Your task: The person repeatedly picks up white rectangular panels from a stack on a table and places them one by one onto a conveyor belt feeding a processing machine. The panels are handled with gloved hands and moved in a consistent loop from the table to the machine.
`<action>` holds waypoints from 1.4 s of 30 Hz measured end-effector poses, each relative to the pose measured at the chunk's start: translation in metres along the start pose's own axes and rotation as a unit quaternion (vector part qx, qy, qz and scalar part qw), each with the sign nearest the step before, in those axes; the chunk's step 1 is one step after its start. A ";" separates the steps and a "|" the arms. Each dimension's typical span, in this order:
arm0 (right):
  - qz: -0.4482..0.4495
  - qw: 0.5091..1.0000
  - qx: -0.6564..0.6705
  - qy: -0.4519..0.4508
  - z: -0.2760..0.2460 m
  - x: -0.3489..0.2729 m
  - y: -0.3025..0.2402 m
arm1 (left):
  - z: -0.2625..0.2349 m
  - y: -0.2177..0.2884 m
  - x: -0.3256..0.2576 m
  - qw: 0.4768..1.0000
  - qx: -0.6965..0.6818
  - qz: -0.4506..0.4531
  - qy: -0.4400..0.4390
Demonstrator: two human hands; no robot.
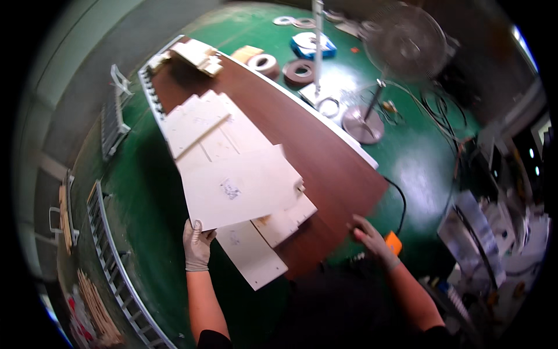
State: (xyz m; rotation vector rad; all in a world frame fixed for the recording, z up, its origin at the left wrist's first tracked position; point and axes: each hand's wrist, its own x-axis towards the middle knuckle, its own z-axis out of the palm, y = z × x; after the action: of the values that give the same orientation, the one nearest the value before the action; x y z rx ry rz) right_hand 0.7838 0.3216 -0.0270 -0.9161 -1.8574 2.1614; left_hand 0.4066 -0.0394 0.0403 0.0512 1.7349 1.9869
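Observation:
My left hand [198,247], in a pale glove, is closed on the near left corner of a large white panel [250,180], thumb on top. A small printed label [230,188] sits on that panel. Beneath its near side lie other white boards, one [247,256] jutting past the table's near edge. Farther along, more stacked white boards [197,125] overlap one another. My right hand [375,239], also gloved, is over the near right side of the brown table [325,168]. Its fingers are apart and hold nothing I can see; they are slightly blurred.
An orange device [393,243] is beside my right hand. Small board pieces [197,55] lie at the table's far end. Beyond the table stand a fan [405,43], a white pole [318,52] and tape rolls [299,71]. A metal roller rack [119,279] runs along the left.

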 end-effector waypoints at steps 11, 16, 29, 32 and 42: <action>0.003 0.905 0.318 0.283 -0.039 -0.162 -0.017 | 0.279 -0.081 -0.063 0.886 0.030 -0.115 -0.449; -0.094 0.803 0.373 0.455 -0.046 -0.241 0.004 | 0.383 -0.108 -0.095 0.812 0.048 -0.168 -0.556; -0.237 0.558 0.436 0.665 -0.114 -0.384 0.094 | 0.520 -0.168 -0.185 0.715 0.256 -0.192 -0.622; -0.231 0.493 0.465 0.698 -0.138 -0.418 0.139 | 0.554 -0.194 -0.199 0.699 0.292 -0.066 -0.650; -0.234 0.324 0.408 0.821 -0.255 -0.486 0.196 | 0.680 -0.263 -0.318 0.380 0.464 0.432 -0.673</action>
State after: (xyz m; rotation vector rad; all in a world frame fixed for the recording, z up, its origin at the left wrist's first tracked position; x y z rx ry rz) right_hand 1.3631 0.2583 -0.0533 -1.0954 0.1763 0.4630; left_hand 1.0085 0.4798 0.0130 2.4843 1.1331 0.2139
